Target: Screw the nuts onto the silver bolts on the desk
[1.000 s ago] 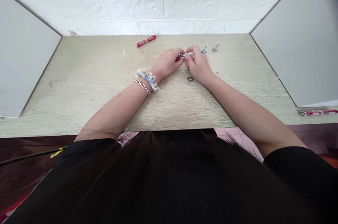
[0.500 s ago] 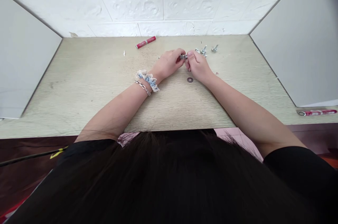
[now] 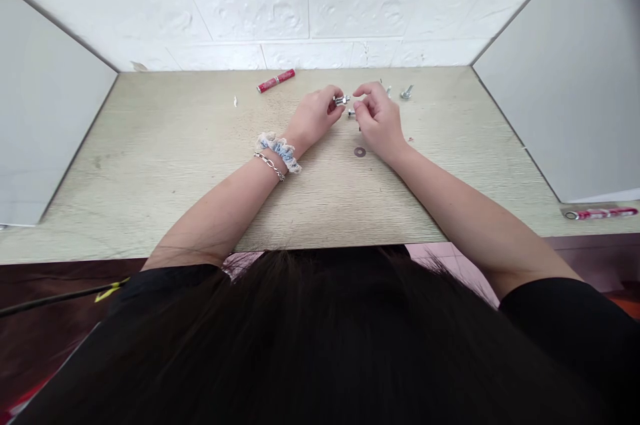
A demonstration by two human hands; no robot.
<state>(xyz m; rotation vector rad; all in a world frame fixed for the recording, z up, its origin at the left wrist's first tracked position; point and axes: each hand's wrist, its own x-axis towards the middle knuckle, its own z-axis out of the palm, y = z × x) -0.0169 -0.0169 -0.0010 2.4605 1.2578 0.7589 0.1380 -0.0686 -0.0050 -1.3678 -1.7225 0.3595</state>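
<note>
Between the thumb and fingers of my left hand (image 3: pixel 316 113) is a small silvery bolt (image 3: pixel 341 100), its end pointing right. My right hand (image 3: pixel 379 115) is just to the right, thumb and forefinger parted, beside another small metal piece (image 3: pixel 351 113) near its thumb; whether other fingers of that hand hold anything is hidden. A flat grey washer (image 3: pixel 359 152) lies on the table below my right hand. Behind that hand, a bolt (image 3: pixel 389 90) shows partly, and another bolt with a wide washer (image 3: pixel 407 93) lies farther right.
A red tube (image 3: pixel 276 81) lies at the back of the wooden table (image 3: pixel 165 165), with a small white scrap (image 3: pixel 235 101) to its left. Another red tube (image 3: pixel 600 213) is at the right front edge. White panels flank the table, and a white brick-patterned wall stands behind.
My hands have moved slightly apart. The right thumb and forefinger have opened away from the metal piece, which now shows in my left fingers.
</note>
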